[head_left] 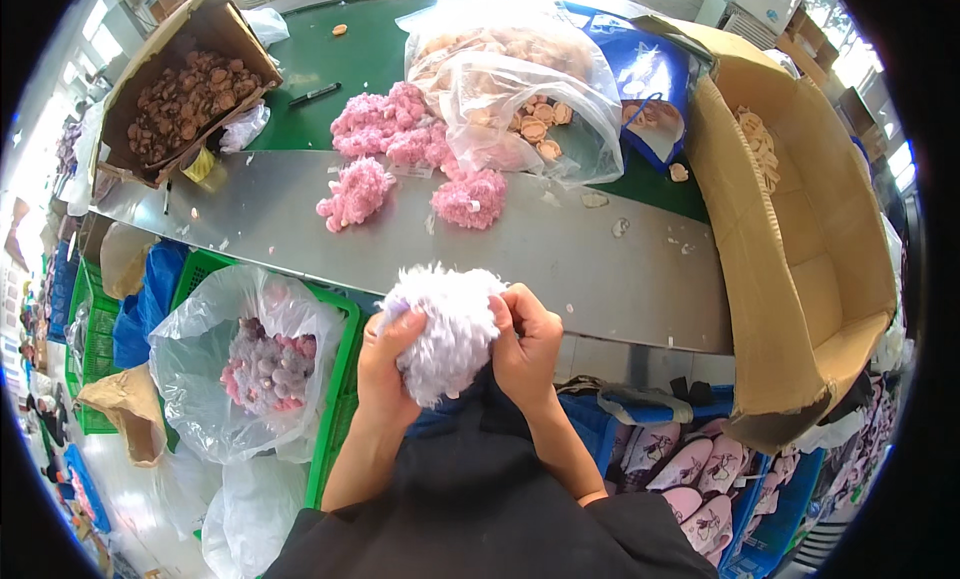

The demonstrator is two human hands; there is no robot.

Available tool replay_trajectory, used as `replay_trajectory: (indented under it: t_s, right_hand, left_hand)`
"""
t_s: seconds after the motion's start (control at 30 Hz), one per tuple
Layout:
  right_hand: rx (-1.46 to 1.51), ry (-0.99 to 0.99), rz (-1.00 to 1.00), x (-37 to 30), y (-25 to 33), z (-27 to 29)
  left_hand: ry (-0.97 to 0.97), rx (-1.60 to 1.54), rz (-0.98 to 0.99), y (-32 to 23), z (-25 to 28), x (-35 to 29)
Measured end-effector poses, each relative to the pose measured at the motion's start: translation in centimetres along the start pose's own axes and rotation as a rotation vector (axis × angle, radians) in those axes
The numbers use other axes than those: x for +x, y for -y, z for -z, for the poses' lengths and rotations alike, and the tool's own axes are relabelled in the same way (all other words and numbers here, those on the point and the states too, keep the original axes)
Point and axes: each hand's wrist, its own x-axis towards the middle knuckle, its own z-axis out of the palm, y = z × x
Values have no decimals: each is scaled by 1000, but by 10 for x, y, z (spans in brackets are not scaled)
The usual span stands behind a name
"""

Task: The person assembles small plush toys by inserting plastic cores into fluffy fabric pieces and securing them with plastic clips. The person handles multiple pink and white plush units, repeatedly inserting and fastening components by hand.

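Note:
Held in front of my body, near the table's front edge, is a fluffy pale grey plush piece (447,331). My left hand (390,367) is closed on its left side, with the thumb lying along the plush. On the other side my right hand (526,345) pinches its right edge with bent fingers. What lies under those fingertips is hidden. Beyond the hands, on the metal strip of the table (560,269), sit two pink fluffy pieces, one at the left (358,194) and one at the right (470,200). Behind them lies a pink heap (385,124).
A clear bag (590,129) of tan pieces rests at the back. Cardboard boxes stand left (130,89) and right (745,249). A black marker (315,94) lies on green. Below left is a lined green crate (343,379) with fluffy pieces; below right, pink slippers (685,464).

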Motion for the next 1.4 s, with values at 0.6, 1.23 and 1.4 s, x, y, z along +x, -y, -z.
replay_trajectory:
  t_s: [0.6, 1.23, 1.4]
  right_hand:
    - [27, 201, -209, 32, -10, -38]
    - [73, 219, -303, 44, -44, -35]
    - [40, 213, -309, 40, -47, -32]
  left_hand:
    - [-2, 307, -36, 2, 38, 15]
    - [23, -53, 194, 26, 71, 39]
    - [29, -61, 260, 26, 75, 39]
